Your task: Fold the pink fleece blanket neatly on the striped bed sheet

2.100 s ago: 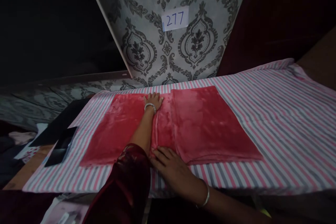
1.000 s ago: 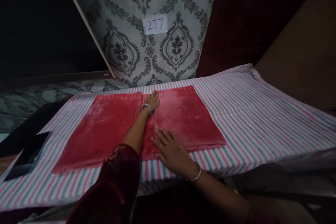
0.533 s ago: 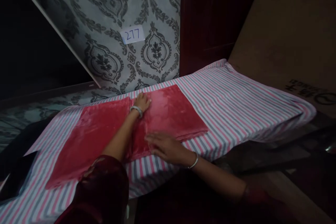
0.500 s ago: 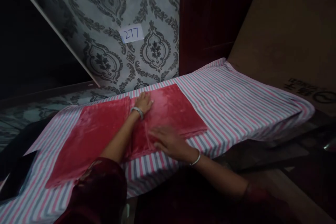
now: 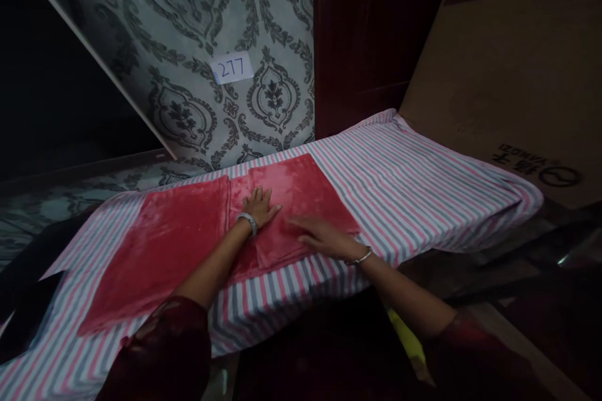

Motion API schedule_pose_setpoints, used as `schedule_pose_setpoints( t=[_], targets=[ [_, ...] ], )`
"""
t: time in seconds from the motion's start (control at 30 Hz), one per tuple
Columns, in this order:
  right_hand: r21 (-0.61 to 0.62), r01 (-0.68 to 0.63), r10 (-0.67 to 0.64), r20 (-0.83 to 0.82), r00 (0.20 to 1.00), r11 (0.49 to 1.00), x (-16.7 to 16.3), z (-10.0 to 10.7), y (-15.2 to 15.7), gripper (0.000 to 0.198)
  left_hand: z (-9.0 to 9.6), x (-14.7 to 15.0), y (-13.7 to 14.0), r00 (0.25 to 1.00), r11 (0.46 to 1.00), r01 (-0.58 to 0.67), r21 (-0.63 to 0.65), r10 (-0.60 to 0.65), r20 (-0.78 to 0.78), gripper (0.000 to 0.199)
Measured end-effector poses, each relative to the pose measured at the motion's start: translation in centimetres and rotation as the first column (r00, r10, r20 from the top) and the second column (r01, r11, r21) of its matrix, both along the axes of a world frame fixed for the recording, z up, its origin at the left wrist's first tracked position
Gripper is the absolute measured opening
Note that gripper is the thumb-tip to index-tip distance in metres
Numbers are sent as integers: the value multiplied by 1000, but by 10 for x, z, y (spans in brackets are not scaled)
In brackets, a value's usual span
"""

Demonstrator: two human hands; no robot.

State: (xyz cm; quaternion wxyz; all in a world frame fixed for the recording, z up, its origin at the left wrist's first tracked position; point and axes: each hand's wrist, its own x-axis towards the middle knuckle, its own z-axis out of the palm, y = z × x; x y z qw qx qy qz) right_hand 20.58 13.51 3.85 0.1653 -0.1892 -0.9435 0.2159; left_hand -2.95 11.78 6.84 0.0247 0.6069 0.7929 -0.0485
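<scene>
A red plush cloth (image 5: 164, 244) lies on the striped sheet, its right part folded over into a layered panel (image 5: 301, 188). A narrow, lower strip separates this panel from the wider left part. My left hand (image 5: 259, 205) rests flat near the panel's left edge, fingers spread, with a bracelet at the wrist. To its right, my right hand (image 5: 324, 235) is over the panel's front part, fingers stretched out and blurred by motion. Whether those right fingertips touch the plush is hard to see. Neither hand grips anything.
The pink, grey and white striped sheet (image 5: 399, 182) covers the table and hangs over its front edge. Patterned wallpaper (image 5: 188, 100) with a paper marked 277 (image 5: 232, 67) is behind. A large cardboard box (image 5: 508, 69) leans at right; a dark flat object (image 5: 35, 313) lies at left.
My right hand has moved right and slightly up across the folded panel. My left hand has slid a little toward me. The view has shifted slightly.
</scene>
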Motion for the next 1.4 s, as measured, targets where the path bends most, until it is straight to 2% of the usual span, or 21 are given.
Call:
schedule_pose_setpoints(
  t=[0.07, 0.17, 0.3, 0.37, 0.47, 0.57, 0.67, 0.73, 0.83, 0.93, 1.03, 1.17, 1.27, 1.4],
  targets=[
    [-28, 159, -161, -83, 983, 987, 8, 12, 30, 52, 11, 5, 10, 1000, 1000, -18, 11, 17, 26, 71],
    [-6, 444, -444, -18, 896, 896, 5, 28, 79, 57, 24, 14, 31, 998, 994, -50, 97, 47, 37, 73],
    [68, 556, -560, 127, 819, 828, -31, 38, 116, 63, 22, 16, 59, 990, 978, -142, 153, 138, 33, 76],
    [97, 567, -575, 152, 804, 818, -51, 34, 120, 65, 12, 11, 66, 982, 973, -190, 128, 187, 40, 75],
    [144, 500, -520, 205, 829, 854, -71, 17, 119, 68, -6, 4, 70, 971, 968, -237, 79, 234, 37, 75],
    [170, 447, -477, 235, 847, 878, -75, -2, 117, 69, -17, 1, 70, 971, 968, -238, 74, 237, 31, 76],
    [170, 450, -479, 226, 848, 877, -72, -8, 116, 69, -17, 1, 68, 971, 968, -238, 79, 235, 46, 76],
    [147, 443, -466, 229, 855, 885, -68, -3, 118, 68, -13, 1, 68, 970, 968, -238, 76, 232, 70, 77],
    [103, 449, -461, 205, 864, 888, -68, 15, 129, 62, -2, -4, 71, 965, 964, -245, 105, 233, 117, 75],
    [108, 487, -499, 152, 853, 867, -78, 36, 148, 59, 8, -14, 82, 967, 956, -241, 168, 222, 125, 70],
    [106, 520, -531, 180, 828, 847, -97, 41, 165, 59, 6, -24, 92, 971, 960, -230, 158, 214, 111, 69],
    [95, 525, -531, 256, 808, 846, -111, 15, 172, 60, -13, -34, 96, 954, 952, -285, 109, 271, 126, 76],
    [111, 530, -540, 231, 809, 841, -110, -5, 173, 60, -24, -38, 94, 939, 937, -329, 120, 312, 142, 83],
    [118, 528, -541, 227, 810, 841, -109, -11, 174, 60, -23, -41, 94, 922, 916, -377, 138, 357, 151, 86]
  ],
)
